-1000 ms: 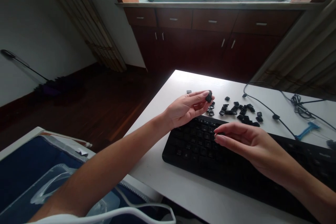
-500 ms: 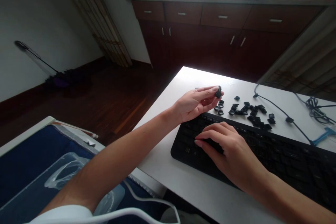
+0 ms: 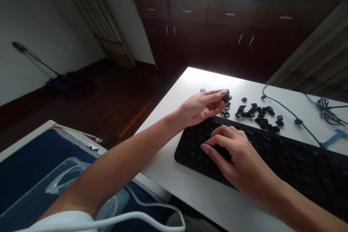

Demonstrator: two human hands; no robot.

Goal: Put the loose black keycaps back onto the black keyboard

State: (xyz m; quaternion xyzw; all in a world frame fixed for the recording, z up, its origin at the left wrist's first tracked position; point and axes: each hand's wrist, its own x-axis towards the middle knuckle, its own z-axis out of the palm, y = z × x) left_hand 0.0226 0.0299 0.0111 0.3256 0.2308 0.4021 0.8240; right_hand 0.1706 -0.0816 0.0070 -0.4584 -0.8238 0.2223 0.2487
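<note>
White table (image 3: 185,83), with a brown cabinet (image 3: 190,43) behind it. Black key (image 3: 226,96), held beyond the keyboard's far edge, pinched between thumb and fingers of the left hand (image 3: 199,107). Keyboard (image 3: 288,159), black, lying on the table. Right hand (image 3: 236,148), fingertips low over the keyboard's left part; impossible to say whether they grip anything. Loose keys (image 3: 263,121), black, scattered just beyond the keyboard. Blue tool (image 3: 333,137), farther right.

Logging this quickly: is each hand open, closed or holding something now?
Left hand: closed, holding at least one black key.
Right hand: curled over the keyboard; whether it grips anything cannot be told.
</note>
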